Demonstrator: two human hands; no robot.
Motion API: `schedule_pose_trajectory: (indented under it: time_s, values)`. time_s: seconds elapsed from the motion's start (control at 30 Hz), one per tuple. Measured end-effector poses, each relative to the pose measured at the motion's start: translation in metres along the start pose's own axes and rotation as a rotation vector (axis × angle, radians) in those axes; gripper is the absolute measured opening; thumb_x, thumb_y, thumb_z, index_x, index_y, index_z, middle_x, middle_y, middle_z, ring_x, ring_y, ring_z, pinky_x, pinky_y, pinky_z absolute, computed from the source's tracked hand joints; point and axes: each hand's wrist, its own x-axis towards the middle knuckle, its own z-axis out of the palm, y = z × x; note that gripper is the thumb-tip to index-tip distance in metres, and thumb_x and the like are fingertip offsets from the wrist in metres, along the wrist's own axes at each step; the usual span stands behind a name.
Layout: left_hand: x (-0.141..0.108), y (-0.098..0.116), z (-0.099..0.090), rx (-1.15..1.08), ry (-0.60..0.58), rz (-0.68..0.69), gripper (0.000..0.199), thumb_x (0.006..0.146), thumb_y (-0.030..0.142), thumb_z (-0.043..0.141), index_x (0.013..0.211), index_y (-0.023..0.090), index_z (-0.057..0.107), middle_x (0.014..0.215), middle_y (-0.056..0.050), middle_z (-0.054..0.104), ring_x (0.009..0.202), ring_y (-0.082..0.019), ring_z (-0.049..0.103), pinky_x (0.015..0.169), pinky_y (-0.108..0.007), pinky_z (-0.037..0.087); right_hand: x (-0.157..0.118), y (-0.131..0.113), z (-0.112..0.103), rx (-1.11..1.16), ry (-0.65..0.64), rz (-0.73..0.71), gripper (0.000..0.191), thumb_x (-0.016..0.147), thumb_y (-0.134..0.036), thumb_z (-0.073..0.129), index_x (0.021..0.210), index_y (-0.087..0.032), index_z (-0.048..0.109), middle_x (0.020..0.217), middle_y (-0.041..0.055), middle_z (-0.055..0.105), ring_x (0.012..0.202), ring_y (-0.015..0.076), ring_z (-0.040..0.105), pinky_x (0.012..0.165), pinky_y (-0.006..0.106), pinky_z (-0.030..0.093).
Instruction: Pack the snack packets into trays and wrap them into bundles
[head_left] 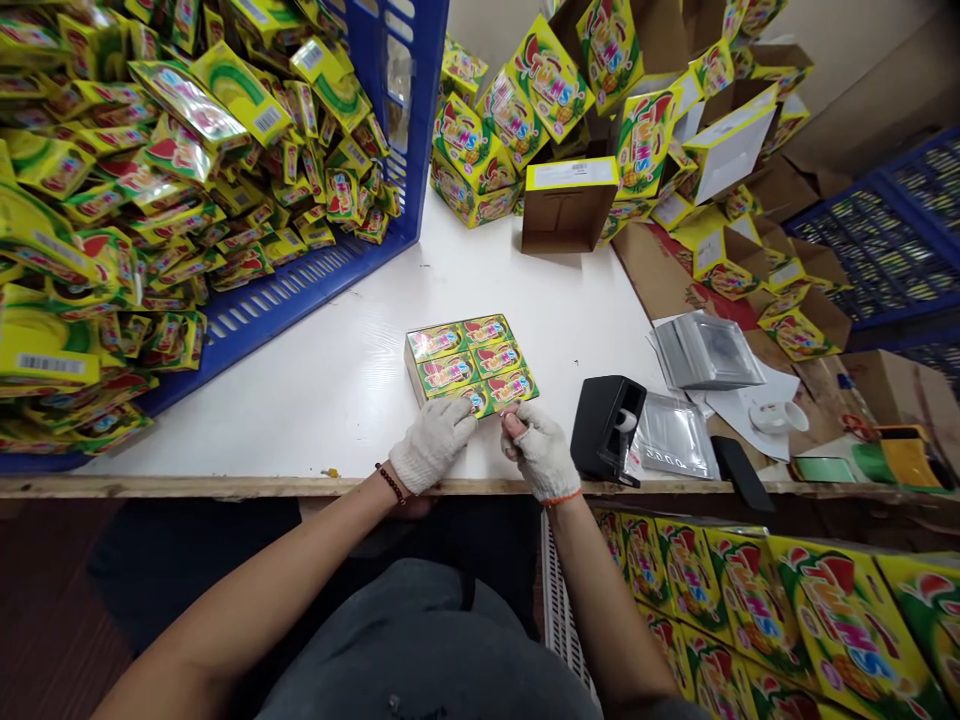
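Note:
A flat block of small yellow-green candy boxes [472, 365], laid in rows and glossy on top as if under clear film, rests on the white table in front of me. My left hand [433, 442], in a white knitted glove, grips its near left corner with the fingers curled. Close to the near right edge, my right hand [541, 452] is closed in a pinch, its thumb bare at the tip. Whatever lies between those fingertips is too small to make out. Right of that hand stands a black tape dispenser [606, 425].
At left, a blue crate [292, 305] is heaped with small candy boxes. Open display cartons [570, 210] pile up at the back. Clear plastic sleeves [705, 350], a white cup [778, 417] and a black phone-like slab [741, 475] lie right. Filled cartons [750, 590] stand below the table edge.

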Motion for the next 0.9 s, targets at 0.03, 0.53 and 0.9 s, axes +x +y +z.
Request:
schedule_pose_trajectory:
  time_s: [0.03,0.53,0.9]
  values:
    - [0.0,0.0,0.001,-0.007,0.009,-0.006,0.019,0.096,0.017,0.048,0.103,0.017,0.065,0.109,-0.011,0.065,0.097,-0.023,0.059,0.08,-0.038,0.048,0.004,0.004,0.001,-0.025,-0.003,0.006,0.034,0.076,-0.052,0.071,0.086,-0.02,0.063,0.057,-0.0069,0.045,0.044,0.0073,0.04,0.04,0.021,0.029]
    - [-0.001,0.001,0.002,-0.031,0.07,-0.011,0.017,0.094,0.017,0.05,0.1,0.014,0.066,0.112,-0.013,0.066,0.1,-0.024,0.06,0.085,-0.039,0.049,0.007,0.019,0.009,-0.279,0.07,0.089,0.038,0.076,-0.057,0.061,0.066,-0.023,0.048,0.051,-0.007,0.041,0.043,0.0098,0.04,0.042,0.023,0.027]
    - [0.002,0.006,-0.004,-0.066,0.022,-0.079,0.023,0.093,0.014,0.045,0.106,0.017,0.064,0.112,-0.013,0.064,0.101,-0.024,0.058,0.086,-0.039,0.047,0.013,0.034,0.01,-0.278,0.122,0.102,0.039,0.075,-0.059,0.061,0.064,-0.024,0.047,0.049,-0.0063,0.044,0.043,0.0108,0.04,0.043,0.025,0.028]
